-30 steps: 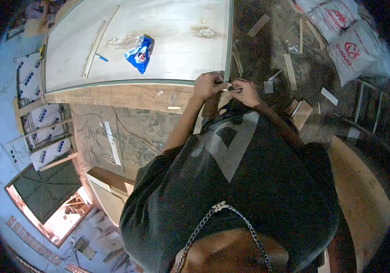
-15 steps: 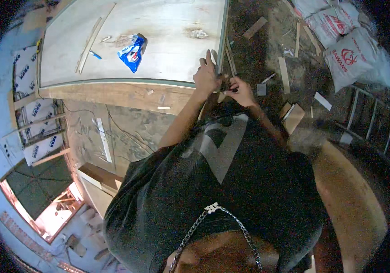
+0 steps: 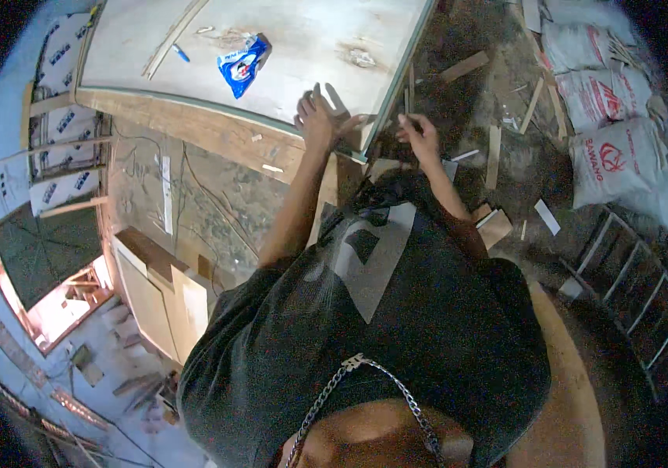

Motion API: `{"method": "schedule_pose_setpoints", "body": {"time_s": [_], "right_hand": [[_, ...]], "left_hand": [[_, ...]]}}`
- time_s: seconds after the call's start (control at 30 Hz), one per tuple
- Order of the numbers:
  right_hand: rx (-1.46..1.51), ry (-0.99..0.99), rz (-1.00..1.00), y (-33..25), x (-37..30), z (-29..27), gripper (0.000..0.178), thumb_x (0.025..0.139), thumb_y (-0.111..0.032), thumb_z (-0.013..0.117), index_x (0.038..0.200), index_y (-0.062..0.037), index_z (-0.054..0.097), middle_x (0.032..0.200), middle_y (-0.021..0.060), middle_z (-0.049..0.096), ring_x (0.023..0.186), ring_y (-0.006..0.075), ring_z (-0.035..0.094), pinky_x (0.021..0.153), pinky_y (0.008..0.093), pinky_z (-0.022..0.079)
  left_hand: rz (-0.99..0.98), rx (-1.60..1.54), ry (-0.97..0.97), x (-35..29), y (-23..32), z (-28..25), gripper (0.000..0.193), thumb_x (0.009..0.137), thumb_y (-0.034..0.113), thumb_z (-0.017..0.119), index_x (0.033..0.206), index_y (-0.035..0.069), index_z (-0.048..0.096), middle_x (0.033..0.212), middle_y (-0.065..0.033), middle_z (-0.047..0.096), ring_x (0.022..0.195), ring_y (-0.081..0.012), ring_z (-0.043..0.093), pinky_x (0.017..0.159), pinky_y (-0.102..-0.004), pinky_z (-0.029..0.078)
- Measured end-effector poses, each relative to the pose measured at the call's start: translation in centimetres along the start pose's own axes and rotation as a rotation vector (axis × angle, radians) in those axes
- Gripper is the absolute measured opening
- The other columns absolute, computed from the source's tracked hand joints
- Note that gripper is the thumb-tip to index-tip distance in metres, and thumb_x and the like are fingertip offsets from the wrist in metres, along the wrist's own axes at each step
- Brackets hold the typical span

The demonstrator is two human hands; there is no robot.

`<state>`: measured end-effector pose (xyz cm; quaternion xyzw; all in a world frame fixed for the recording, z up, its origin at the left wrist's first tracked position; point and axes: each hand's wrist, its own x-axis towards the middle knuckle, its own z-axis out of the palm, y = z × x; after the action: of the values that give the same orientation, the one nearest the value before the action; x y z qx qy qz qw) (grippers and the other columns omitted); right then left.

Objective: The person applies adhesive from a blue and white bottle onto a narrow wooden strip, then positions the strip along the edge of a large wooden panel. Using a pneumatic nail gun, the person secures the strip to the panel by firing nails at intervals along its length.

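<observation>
A large white board (image 3: 295,47) with a grey-green edge strip lies on a plywood-sided bench. My left hand (image 3: 318,123) is at its near edge, close to the right corner. The fingers are spread, the thumb reaches toward the corner, and nothing shows in the hand. My right hand (image 3: 421,142) hovers just off the board's right edge, over the floor. Its fingers are loosely bent and apart, with no held thing visible. Farther in on the board are a blue and white packet (image 3: 242,65) and a blue marker-like stick (image 3: 181,53).
Narrow wood strips (image 3: 176,35) lie on the board's left. Stacked white sacks (image 3: 611,160) stand at right, above a metal ladder-like frame (image 3: 622,273). Wood offcuts (image 3: 493,156) litter the floor. A pale panelled box (image 3: 150,288) is at left, by a wall opening (image 3: 61,288).
My hands have moved apart: the left has shifted left from the board's corner, and the right has come away from the edge with its fingers looser. The view has also turned.
</observation>
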<state>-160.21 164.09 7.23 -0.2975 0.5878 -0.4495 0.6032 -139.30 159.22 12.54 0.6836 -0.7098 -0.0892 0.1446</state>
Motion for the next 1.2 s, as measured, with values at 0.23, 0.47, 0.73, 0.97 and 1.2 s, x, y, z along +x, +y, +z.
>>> {"method": "schedule_pose_setpoints", "body": {"time_s": [0.23, 0.47, 0.73, 0.97, 1.2], "right_hand": [[0.036, -0.011, -0.070, 0.3, 3.4, -1.1, 0.033, 0.084, -0.028, 0.063, 0.102, -0.0015, 0.054, 0.085, 0.0052, 0.059, 0.069, 0.0127, 0.058, 0.062, 0.0240, 0.046], [-0.484, -0.056, -0.659, -6.2, 1.4, 0.7, 0.046, 0.068, -0.023, 0.074, 0.108, -0.0094, 0.055, 0.108, 0.0109, 0.053, 0.102, 0.0245, 0.051, 0.086, 0.0437, 0.041], [-1.293, -0.944, -1.192, -7.4, 3.1, 2.2, 0.039, 0.069, -0.025, 0.070, 0.106, -0.0165, 0.060, 0.101, 0.0011, 0.058, 0.105, 0.0171, 0.048, 0.097, 0.0491, 0.026], [-1.277, -1.143, -1.276, -6.3, 3.9, 4.3, 0.026, 0.069, -0.025, 0.067, 0.091, -0.0139, 0.061, 0.089, 0.0001, 0.058, 0.091, 0.0188, 0.053, 0.088, 0.0389, 0.037], [-1.097, -1.178, -1.300, -6.2, 4.6, 4.9, 0.023, 0.069, -0.024, 0.066, 0.090, -0.0138, 0.063, 0.087, 0.0007, 0.060, 0.087, 0.0188, 0.055, 0.084, 0.0371, 0.038]], "left_hand": [[-0.078, 0.304, -0.134, 2.8, -1.5, -1.4, 0.102, 0.058, 0.055, 0.072, 0.139, 0.021, 0.021, 0.134, -0.0088, 0.033, 0.118, -0.0354, 0.038, 0.086, -0.0588, 0.035], [-0.085, -0.023, 0.288, -1.3, -6.5, -2.6, 0.045, 0.077, 0.030, 0.062, 0.117, 0.013, 0.052, 0.108, -0.0124, 0.056, 0.103, -0.0295, 0.051, 0.088, -0.0452, 0.036], [0.248, -0.297, 0.098, -10.9, 1.4, -1.7, 0.067, 0.062, 0.040, 0.074, 0.116, 0.007, 0.053, 0.120, -0.0137, 0.050, 0.119, -0.0330, 0.042, 0.101, -0.0456, 0.031], [0.104, -0.433, 0.242, -11.4, 1.2, 1.6, 0.053, 0.069, 0.023, 0.073, 0.115, 0.006, 0.052, 0.123, -0.0132, 0.049, 0.124, -0.0330, 0.037, 0.100, -0.0420, 0.036], [0.101, -0.457, 0.246, -12.0, 1.0, 2.6, 0.050, 0.074, 0.024, 0.068, 0.118, 0.007, 0.051, 0.125, -0.0134, 0.047, 0.127, -0.0324, 0.034, 0.102, -0.0422, 0.033]]}}
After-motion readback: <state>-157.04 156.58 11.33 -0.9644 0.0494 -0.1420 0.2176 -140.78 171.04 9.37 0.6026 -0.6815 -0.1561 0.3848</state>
